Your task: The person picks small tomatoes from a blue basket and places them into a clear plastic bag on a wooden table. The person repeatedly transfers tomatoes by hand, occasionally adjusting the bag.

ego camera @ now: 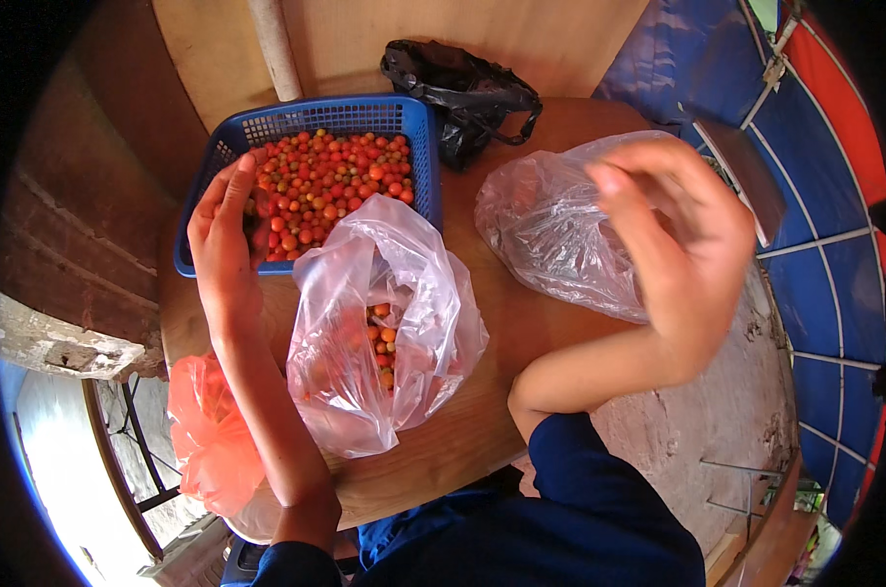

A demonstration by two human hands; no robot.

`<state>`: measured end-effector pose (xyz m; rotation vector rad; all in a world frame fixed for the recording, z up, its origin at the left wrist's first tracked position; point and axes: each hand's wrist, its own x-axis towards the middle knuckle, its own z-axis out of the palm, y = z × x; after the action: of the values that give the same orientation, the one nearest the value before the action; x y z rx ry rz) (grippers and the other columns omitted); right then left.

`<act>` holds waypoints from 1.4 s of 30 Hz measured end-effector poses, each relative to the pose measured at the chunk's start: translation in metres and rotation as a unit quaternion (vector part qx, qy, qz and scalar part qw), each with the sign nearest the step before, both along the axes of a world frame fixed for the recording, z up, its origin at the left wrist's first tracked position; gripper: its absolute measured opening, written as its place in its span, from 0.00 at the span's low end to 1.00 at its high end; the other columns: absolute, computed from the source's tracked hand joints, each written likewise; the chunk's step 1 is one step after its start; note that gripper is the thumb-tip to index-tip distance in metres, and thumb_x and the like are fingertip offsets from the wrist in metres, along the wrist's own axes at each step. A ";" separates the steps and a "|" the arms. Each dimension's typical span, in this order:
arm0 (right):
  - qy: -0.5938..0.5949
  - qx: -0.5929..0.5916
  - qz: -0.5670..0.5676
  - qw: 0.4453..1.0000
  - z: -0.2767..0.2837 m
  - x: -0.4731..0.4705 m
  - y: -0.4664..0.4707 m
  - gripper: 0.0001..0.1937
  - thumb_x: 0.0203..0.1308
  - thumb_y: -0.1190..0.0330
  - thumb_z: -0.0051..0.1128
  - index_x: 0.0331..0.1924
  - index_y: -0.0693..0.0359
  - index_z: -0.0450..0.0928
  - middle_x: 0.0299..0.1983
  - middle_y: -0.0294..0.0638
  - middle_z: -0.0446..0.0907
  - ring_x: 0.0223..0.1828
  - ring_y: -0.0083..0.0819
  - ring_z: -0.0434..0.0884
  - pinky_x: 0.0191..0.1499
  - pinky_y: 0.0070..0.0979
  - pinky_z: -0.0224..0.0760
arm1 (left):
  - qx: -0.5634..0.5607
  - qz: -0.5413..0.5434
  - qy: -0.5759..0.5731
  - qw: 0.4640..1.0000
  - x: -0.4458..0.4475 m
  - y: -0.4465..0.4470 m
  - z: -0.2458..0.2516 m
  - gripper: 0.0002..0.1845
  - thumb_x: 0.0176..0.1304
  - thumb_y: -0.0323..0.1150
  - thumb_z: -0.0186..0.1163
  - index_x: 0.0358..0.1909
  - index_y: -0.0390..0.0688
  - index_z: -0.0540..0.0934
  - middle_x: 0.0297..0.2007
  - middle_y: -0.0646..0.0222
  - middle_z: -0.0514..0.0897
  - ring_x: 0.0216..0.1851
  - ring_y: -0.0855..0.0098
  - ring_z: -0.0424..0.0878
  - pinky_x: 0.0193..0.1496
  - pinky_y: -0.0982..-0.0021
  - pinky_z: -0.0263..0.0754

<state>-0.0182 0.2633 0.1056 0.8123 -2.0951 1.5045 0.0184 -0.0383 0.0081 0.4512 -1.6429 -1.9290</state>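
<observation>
My left hand [226, 242] is at the left side of a blue plastic basket [434, 169] of small red, orange and greenish cherry tomatoes [325, 176]. Its palm faces the fruit, and whether it holds any is hidden. Below the basket, a clear plastic bag [435, 330] stands with its mouth wide and several tomatoes [382, 341] inside. In the air over a second, crumpled clear plastic bag [553, 220] is my right hand [685, 242]. Its fingers are curled, thumb tip close to the index finger. Anything between them is too blurred to tell.
Everything stands on a wooden table [428, 462]. A black plastic bag [465, 95] sits behind the basket, against a wooden panel [443, 29]. At the left edge hangs an orange-red plastic bag [211, 440]. A blue tarpaulin [817, 293] on a pole frame borders the right side.
</observation>
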 end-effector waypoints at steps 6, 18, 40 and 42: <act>-0.107 0.098 -0.209 0.967 0.000 0.004 0.059 0.05 0.57 0.75 0.66 0.34 0.68 0.83 0.27 0.35 0.83 0.31 0.16 0.78 0.36 0.19 0.71 | -0.008 0.006 -0.007 1.000 -0.002 0.010 0.004 0.19 0.76 0.44 0.55 0.54 0.38 0.81 0.24 0.82 0.67 0.19 0.88 0.58 0.20 0.82 0.48; -0.048 0.072 -0.326 0.942 -0.009 -0.027 0.077 0.12 0.61 0.69 0.66 0.43 0.70 0.85 0.33 0.40 0.86 0.34 0.24 0.82 0.41 0.24 0.74 | 0.029 -0.046 -0.013 0.998 -0.003 0.008 0.005 0.21 0.78 0.47 0.50 0.54 0.38 0.79 0.24 0.80 0.68 0.17 0.87 0.59 0.18 0.82 0.49; -0.241 0.039 0.378 0.893 -0.073 -0.054 -0.163 0.10 0.66 0.76 0.62 0.48 0.73 0.81 0.38 0.39 0.84 0.35 0.23 0.84 0.38 0.20 0.79 | 0.142 -0.125 0.019 0.982 -0.003 0.020 0.006 0.21 0.78 0.51 0.48 0.42 0.44 0.80 0.22 0.78 0.71 0.20 0.86 0.64 0.19 0.81 0.53; -0.250 0.043 0.388 0.886 -0.072 -0.057 -0.161 0.09 0.67 0.75 0.60 0.47 0.71 0.81 0.35 0.40 0.85 0.36 0.23 0.85 0.38 0.20 0.78 | 0.133 -0.124 0.029 0.983 -0.004 0.023 0.007 0.22 0.78 0.51 0.48 0.42 0.43 0.80 0.22 0.78 0.71 0.20 0.85 0.64 0.19 0.81 0.53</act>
<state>-0.0754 0.1023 0.0339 1.5702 -2.3279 2.2288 0.0148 -0.0148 0.0146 0.2982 -1.4680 -2.3385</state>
